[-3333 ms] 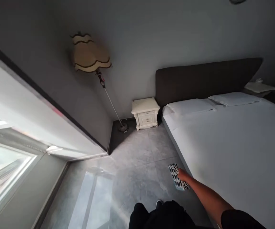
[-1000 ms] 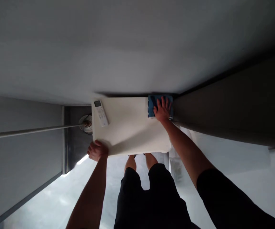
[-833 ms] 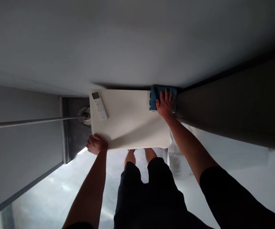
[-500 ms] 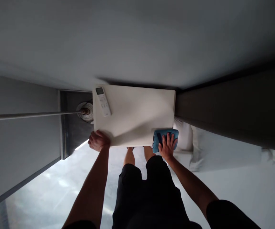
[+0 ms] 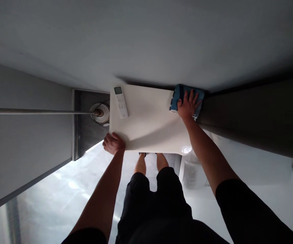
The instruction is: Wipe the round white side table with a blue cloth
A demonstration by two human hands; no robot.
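Beneath my right hand [image 5: 188, 105] is a folded blue cloth [image 5: 177, 98] with dark bands, at the far right corner of a small white table [image 5: 149, 118]. The fingers of that hand are spread over the cloth and press it down; part of the cloth overhangs the table's right side. My left hand [image 5: 113, 143] is closed around the near left corner of the table, its fingertips partly hidden. A white remote control [image 5: 121, 102] with a grey screen lies at the far left of the tabletop, apart from both hands.
A wall [image 5: 141, 44] rises behind the table. Left of it, a lamp base [image 5: 101, 113] with a long pole and a cord stands on a dark surface. A dark panel [image 5: 250, 122] runs along the right. A shiny patch [image 5: 186, 149] marks the near right corner.
My right hand has moved the cloth from the near right corner to the far right corner, away from me. My left hand keeps its place on the table corner; the view has shifted slightly.
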